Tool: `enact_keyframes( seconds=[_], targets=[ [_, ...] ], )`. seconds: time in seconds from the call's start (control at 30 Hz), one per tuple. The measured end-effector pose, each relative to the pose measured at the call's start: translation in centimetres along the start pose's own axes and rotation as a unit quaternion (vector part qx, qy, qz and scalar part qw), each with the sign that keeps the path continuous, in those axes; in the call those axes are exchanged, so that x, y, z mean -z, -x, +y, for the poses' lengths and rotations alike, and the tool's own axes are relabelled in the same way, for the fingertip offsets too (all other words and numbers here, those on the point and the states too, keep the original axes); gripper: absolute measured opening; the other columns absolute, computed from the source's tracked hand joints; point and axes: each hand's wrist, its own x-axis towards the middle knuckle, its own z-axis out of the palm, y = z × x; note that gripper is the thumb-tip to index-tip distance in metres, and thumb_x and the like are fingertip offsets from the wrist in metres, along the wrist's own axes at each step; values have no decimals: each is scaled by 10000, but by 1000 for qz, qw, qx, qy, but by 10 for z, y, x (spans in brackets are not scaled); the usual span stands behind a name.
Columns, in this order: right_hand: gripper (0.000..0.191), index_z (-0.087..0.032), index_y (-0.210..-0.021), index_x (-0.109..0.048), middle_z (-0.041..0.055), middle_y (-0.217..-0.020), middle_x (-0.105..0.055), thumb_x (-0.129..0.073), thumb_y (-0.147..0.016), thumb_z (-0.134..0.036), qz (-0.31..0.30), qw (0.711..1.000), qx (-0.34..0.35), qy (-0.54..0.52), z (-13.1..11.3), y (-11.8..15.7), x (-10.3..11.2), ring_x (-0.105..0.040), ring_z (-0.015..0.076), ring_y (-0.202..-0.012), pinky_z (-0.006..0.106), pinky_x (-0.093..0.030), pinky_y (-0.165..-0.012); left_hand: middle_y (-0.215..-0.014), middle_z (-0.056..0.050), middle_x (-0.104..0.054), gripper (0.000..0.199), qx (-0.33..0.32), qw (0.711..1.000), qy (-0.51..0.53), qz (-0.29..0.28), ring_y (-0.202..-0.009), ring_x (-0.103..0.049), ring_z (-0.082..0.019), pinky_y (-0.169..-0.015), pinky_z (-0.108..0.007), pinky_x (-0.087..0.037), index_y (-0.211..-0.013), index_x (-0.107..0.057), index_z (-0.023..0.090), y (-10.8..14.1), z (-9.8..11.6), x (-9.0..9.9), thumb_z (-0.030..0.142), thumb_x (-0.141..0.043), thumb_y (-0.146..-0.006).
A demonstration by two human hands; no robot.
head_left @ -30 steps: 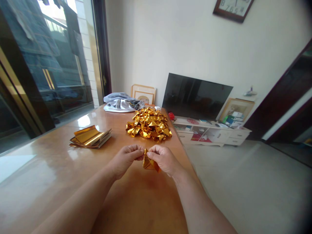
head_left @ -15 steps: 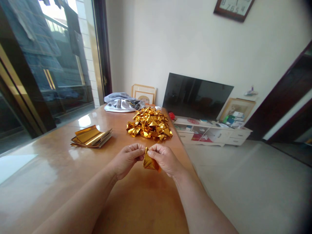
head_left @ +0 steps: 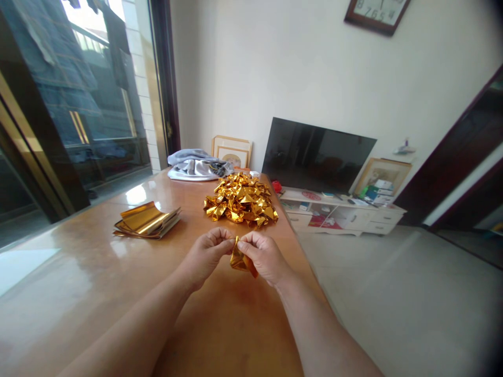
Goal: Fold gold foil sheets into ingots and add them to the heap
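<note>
My left hand [head_left: 204, 257] and my right hand [head_left: 264, 256] pinch a small folded piece of gold foil paper [head_left: 241, 259] between them, above the wooden table [head_left: 231, 330]. Its upper corner shows between my fingertips, and part of it is hidden by my fingers. Just beyond my hands lies a heap of crumpled, folded gold foil pieces [head_left: 240, 201]. To the left of that heap rests a stack of flat gold foil sheets [head_left: 146, 221], its top sheet curling upward.
A grey cloth bundle [head_left: 197, 167] lies at the table's far end. Beyond the right table edge stand a dark flat-screen TV [head_left: 316, 156] and a low white cabinet [head_left: 341, 217]. A glass door [head_left: 78, 94] is at the left, and tiled floor lies to the right.
My hands have drawn slightly closer and higher, and the foil piece has shifted a little between my fingers. The heap and the stack have not moved.
</note>
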Motion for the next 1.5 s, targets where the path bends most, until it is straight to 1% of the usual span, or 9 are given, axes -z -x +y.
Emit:
enact_keyframes(
  seconds=[0.2, 0.4, 0.63, 0.8, 0.97, 1.03, 1.13, 1.2, 1.5],
  targets=[
    [275, -168, -818, -605, -38, -645, -570, -690, -856, -426, 4, 1000, 1, 16, 0, 1, -2, -463, 75, -492, 200, -368, -459, -781, -19, -647, 190, 16, 1000, -15, 6, -731, -567, -148, -710, -282, -436, -845, -643, 150, 2, 4, -3, 328, -707, -820],
    [267, -166, -806, -610, -19, -681, -585, -671, -864, -419, 24, 998, 33, 57, 2, 0, -2, -510, 103, -584, 220, -409, -532, -739, 2, -607, 209, 13, 999, -43, 8, -699, -500, -128, -670, -260, -386, -833, -665, 152, 3, 3, -3, 357, -705, -823],
    [281, -169, -770, -618, -8, -658, -587, -652, -873, -428, 37, 991, 52, 118, 7, -1, -3, -501, 117, -585, 222, -388, -512, -728, 4, -596, 257, 8, 997, -67, 21, -714, -488, -137, -676, -264, -375, -796, -663, 151, 3, -1, -3, 402, -705, -832],
    [298, -169, -765, -618, -8, -654, -591, -671, -857, -448, 38, 992, 38, 112, 4, 0, -6, -503, 116, -578, 221, -391, -509, -743, -3, -604, 242, 7, 998, -60, 22, -736, -505, -151, -690, -269, -381, -792, -652, 159, 4, 1, -4, 393, -688, -845],
    [340, -162, -824, -630, -1, -698, -618, -718, -823, -491, 36, 998, 3, 46, 3, -1, -7, -531, 117, -606, 232, -431, -564, -761, 2, -596, 220, 1, 999, -33, 22, -751, -497, -149, -722, -267, -387, -799, -655, 166, 3, 3, -3, 378, -683, -853],
    [361, -151, -858, -643, 8, -739, -631, -739, -810, -495, 22, 1000, -7, 14, 4, -2, -7, -538, 115, -629, 236, -442, -593, -752, 5, -590, 215, -2, 1000, -19, 21, -739, -484, -144, -719, -264, -380, -788, -660, 167, 3, 2, -2, 372, -687, -849],
    [378, -139, -835, -658, -7, -702, -589, -717, -833, -512, -13, 1000, -18, -5, 4, -1, -5, -485, 99, -598, 221, -385, -553, -744, 9, -584, 221, 0, 1000, -7, 17, -715, -462, -136, -699, -261, -362, -777, -670, 170, 2, 1, -1, 380, -692, -844],
    [393, -139, -802, -659, -12, -678, -564, -699, -842, -528, -19, 1000, -17, -2, 4, -1, -3, -462, 100, -589, 222, -360, -535, -735, 11, -575, 230, 4, 1000, -12, 21, -697, -445, -133, -685, -262, -349, -767, -671, 173, 2, 0, -2, 390, -694, -842],
    [366, -163, -697, -580, -19, -662, -520, -671, -863, -476, 1, 997, 18, 72, 5, -2, -4, -444, 111, -614, 237, -362, -555, -705, 29, -530, 292, 15, 999, -37, 13, -673, -427, -127, -663, -266, -341, -745, -619, 178, 4, -1, -6, 439, -658, -869]
  ],
)
